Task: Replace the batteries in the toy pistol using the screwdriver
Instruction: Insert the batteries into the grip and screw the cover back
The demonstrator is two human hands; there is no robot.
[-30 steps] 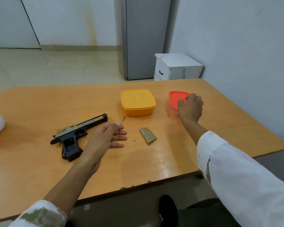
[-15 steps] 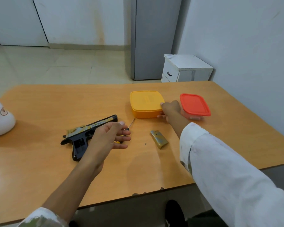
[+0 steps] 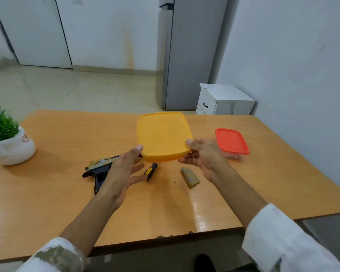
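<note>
Greenery in a white pot (image 3: 18, 148) stands at the far left of the wooden counter (image 3: 57, 193). To its right the toy pistol (image 3: 98, 170) lies on its side on the counter, black with a tan-patterned slide, its muzzle pointing right and away and its grip turned toward the person; the left hand (image 3: 122, 173) covers its front part. That hand hangs over the pistol with its fingers (image 3: 135, 169) straight and spread, grasping nothing. Its thumb reaches up to the near left corner of the yellow container (image 3: 163, 136), though whether it touches the box cannot be told. Just right of the spread fingers the screwdriver (image 3: 150, 170) lies on the counter, its black-and-yellow handle showing and its far end hidden behind the container. The container, lid on, is held up off the counter and tilted so that the lid faces the camera. A small dark speck (image 3: 174, 181) sits on the counter below it, too small to identify. Next to the speck lies a tan cover piece (image 3: 190, 176), well apart from the pistol. The right hand (image 3: 204, 156) grips the container's near right corner, thumb on the lid and fingers curled beneath. Beyond that hand a clear tub with a red lid (image 3: 232, 141) rests on the counter. On the floor past the counter's far edge stands a white cabinet (image 3: 224, 101).
</note>
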